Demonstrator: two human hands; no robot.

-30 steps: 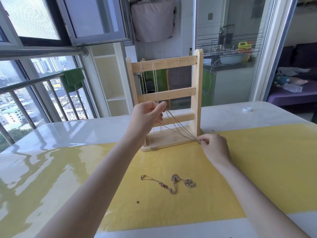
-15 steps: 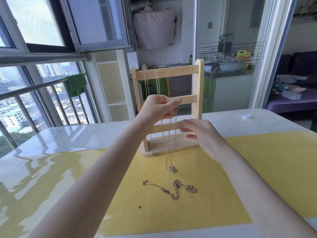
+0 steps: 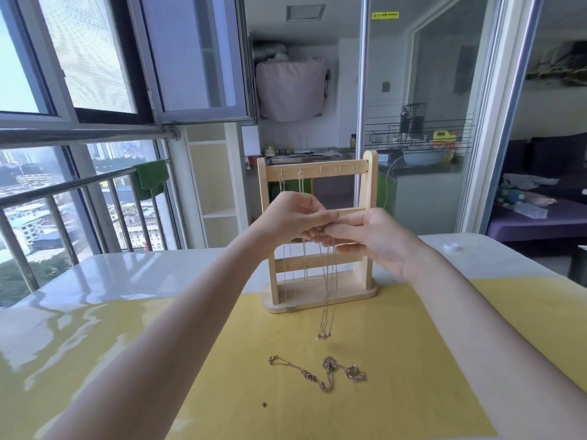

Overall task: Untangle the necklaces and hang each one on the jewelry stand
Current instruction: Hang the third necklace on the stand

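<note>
A light wooden jewelry stand point(image 3: 370, 217) with three crossbars stands at the far edge of the yellow mat point(image 3: 397, 360). Two chains point(image 3: 301, 185) hang from hooks at the left of its top bar. In front of the middle bar, my left hand point(image 3: 292, 217) and my right hand point(image 3: 365, 239) meet and pinch the top of a thin necklace point(image 3: 326, 300). It hangs straight down, its pendant end just above the mat. A tangled gold necklace point(image 3: 320, 373) lies on the mat nearer to me.
The mat covers a glossy white table point(image 3: 127, 274). A small white cap point(image 3: 451, 246) sits at the table's far right. A tiny dark speck point(image 3: 264, 404) lies on the mat. A window with railing is left, a glass door behind.
My right hand let go of the chain's low end at the stand's base and rose to meet my left hand. The necklace now hangs straight down. The camera tilted upward.
</note>
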